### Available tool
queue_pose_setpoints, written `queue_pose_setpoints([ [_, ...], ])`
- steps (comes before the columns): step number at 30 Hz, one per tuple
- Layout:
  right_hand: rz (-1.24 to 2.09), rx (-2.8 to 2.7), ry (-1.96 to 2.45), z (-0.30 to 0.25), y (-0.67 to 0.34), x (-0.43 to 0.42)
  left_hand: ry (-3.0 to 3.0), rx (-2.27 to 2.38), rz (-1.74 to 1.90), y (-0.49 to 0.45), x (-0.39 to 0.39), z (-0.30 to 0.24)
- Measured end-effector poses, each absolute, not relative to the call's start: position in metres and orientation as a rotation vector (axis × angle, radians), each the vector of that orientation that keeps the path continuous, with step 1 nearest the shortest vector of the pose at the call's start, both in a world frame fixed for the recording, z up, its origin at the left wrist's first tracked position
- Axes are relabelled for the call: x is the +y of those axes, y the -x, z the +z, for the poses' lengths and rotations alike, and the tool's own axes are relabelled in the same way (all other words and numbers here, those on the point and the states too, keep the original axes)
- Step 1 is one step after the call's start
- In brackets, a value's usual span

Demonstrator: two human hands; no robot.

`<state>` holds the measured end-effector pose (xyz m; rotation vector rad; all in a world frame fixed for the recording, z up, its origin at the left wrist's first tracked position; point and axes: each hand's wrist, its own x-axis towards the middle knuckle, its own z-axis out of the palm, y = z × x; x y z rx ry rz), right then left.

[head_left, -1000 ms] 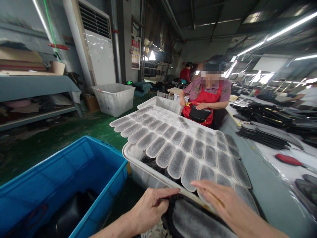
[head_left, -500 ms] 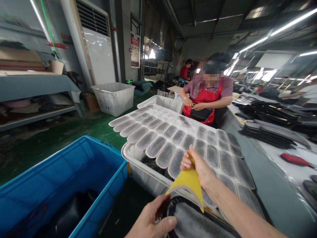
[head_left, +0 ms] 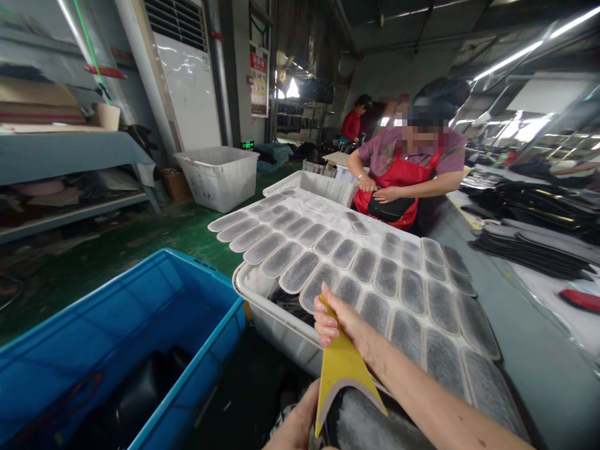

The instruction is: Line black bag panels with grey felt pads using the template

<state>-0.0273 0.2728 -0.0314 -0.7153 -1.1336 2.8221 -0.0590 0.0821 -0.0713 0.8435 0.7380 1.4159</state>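
I note the right hand (head_left: 347,320) gripping the narrow end of the yellow, concave-edged flat tool (head_left: 344,365), presumably light, stiff and best held there, its curve at the black, grey-faced rounded piece (head_left: 368,425), likely padded; left hand (head_left: 300,420) alongside, grip indeterminable.

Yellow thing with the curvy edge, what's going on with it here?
The right hand holds the yellow tool by its narrow end, with its curved edge at the rounded end of a grey-topped piece. The left hand is beside that piece, its grip partly hidden. Beyond, rows of grey pads lie over a pale bin, and a co-worker in a red apron handles a black piece.
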Motion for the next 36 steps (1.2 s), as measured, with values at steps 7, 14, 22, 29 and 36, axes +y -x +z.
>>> queue_pose_setpoints([
  [7,2.961,-1.211,0.719,-0.043,0.028,0.265,-0.86,0.88,1.403,0.058,0.082,-0.071],
  [14,2.964,-1.438,0.725,-0.047,0.032,0.249,-0.982,1.139,1.287,0.065,0.077,-0.062],
  [22,2.265,-1.734,0.714,0.041,-0.019,0.287,-0.839,0.997,1.305,0.075,0.073,-0.05],
  [29,1.689,-2.328,0.876,0.047,-0.078,0.278,-0.673,1.076,1.248,0.062,0.1,-0.025],
  [36,1.697,-2.696,0.821,0.008,-0.087,0.247,-0.906,1.426,1.219,0.044,0.107,-0.036],
])
